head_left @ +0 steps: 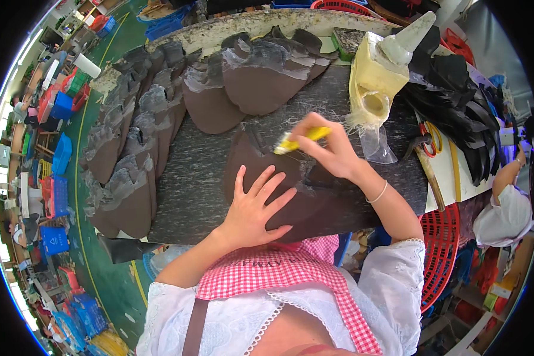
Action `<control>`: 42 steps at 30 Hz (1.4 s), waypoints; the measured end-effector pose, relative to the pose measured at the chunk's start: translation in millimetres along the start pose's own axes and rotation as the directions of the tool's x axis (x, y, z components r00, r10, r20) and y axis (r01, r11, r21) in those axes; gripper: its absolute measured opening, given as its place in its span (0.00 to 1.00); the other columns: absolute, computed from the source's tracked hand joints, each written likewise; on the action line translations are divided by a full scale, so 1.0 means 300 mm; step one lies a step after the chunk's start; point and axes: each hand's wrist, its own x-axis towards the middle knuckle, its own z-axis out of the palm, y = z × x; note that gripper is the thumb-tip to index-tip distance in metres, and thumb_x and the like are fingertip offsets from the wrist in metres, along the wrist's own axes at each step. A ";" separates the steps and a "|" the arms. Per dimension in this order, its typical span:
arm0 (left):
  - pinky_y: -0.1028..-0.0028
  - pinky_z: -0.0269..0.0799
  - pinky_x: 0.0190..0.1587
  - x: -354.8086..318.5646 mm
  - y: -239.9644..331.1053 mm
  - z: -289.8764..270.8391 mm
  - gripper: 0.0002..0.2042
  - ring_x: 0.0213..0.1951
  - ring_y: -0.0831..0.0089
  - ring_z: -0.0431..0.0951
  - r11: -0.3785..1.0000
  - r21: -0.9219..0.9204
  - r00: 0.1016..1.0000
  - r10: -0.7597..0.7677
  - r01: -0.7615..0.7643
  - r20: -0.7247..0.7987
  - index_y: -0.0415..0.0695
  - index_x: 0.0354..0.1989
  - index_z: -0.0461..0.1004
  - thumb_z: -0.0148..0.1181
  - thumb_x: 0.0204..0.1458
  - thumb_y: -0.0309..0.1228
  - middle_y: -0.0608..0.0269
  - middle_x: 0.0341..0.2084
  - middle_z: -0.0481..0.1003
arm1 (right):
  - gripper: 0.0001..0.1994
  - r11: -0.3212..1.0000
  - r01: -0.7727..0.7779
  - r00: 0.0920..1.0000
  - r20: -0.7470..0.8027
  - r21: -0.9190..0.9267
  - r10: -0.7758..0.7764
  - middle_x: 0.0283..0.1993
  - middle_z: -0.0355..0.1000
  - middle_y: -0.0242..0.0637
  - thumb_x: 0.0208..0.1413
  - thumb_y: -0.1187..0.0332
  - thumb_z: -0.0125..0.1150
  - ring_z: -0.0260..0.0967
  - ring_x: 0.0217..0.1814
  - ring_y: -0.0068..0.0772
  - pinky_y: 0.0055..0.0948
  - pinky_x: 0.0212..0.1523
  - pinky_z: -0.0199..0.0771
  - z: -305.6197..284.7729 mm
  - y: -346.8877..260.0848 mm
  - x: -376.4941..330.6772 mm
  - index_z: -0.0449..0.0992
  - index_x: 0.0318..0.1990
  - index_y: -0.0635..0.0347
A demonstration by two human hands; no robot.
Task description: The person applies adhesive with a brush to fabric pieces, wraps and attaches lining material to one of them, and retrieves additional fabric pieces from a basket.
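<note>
Yellow tool (288,145) sits partly hidden in one of the hands (336,153)

Over my feed I see dark lettering (277,260) on the apron (267,277), lower centre; white marking (56,240) on a bin (47,234), lower left.

A green floor (115,285) runs down the left side of the room, marked by a curving yellow line (76,178). Beyond it stand cluttered workbenches (50,66) and stacked blue crates (60,196), with bright, window-like panes (3,240) glowing along the far left edge. At upper right, a pale grey, sheet-like surface (498,41) catches soft light.
</note>
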 end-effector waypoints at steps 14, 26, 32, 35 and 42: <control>0.37 0.36 0.64 0.028 -0.053 -0.024 0.37 0.65 0.55 0.55 0.991 -0.090 0.994 0.104 -0.100 0.041 0.55 0.59 0.66 0.70 0.36 0.46 0.55 0.60 0.59 | 0.07 0.929 0.101 0.840 -0.469 -0.355 -0.271 0.27 0.71 0.35 0.56 0.73 0.52 0.64 0.26 0.19 0.20 0.28 0.63 -0.308 0.036 -0.156 0.70 0.27 0.62; 0.39 0.38 0.65 0.035 -0.070 0.003 0.34 0.60 0.60 0.62 0.976 -0.084 0.980 0.201 -0.201 -0.010 0.56 0.58 0.67 0.68 0.38 0.48 0.56 0.53 0.63 | 0.04 0.998 -0.024 1.000 0.014 -0.065 0.025 0.30 0.74 0.38 0.49 0.74 0.50 0.70 0.32 0.25 0.26 0.35 0.70 -0.119 -0.035 -0.138 0.70 0.29 0.65; 0.40 0.41 0.65 0.037 -0.072 0.003 0.32 0.58 0.58 0.65 0.975 -0.059 0.977 0.210 -0.212 -0.044 0.54 0.53 0.71 0.70 0.35 0.46 0.56 0.53 0.64 | 0.05 0.980 0.134 0.991 0.007 -0.150 -0.134 0.29 0.71 0.38 0.47 0.73 0.60 0.71 0.30 0.31 0.28 0.33 0.70 0.012 -0.085 -0.081 0.70 0.30 0.61; 0.40 0.40 0.65 0.032 -0.079 0.005 0.31 0.58 0.58 0.65 0.976 -0.074 0.978 0.202 -0.205 -0.049 0.54 0.51 0.71 0.70 0.35 0.46 0.56 0.53 0.65 | 0.06 0.969 0.191 0.981 -0.013 -0.157 -0.195 0.26 0.70 0.38 0.44 0.73 0.62 0.71 0.25 0.36 0.28 0.26 0.69 -0.001 -0.048 -0.231 0.70 0.28 0.60; 0.39 0.42 0.65 0.031 -0.076 0.002 0.30 0.59 0.57 0.64 0.974 -0.094 0.979 0.201 -0.205 -0.043 0.53 0.50 0.71 0.70 0.35 0.46 0.56 0.53 0.65 | 0.04 0.999 -0.020 0.958 -0.286 0.034 0.028 0.27 0.75 0.36 0.50 0.73 0.62 0.68 0.21 0.20 0.21 0.23 0.67 -0.049 -0.172 -0.400 0.75 0.31 0.64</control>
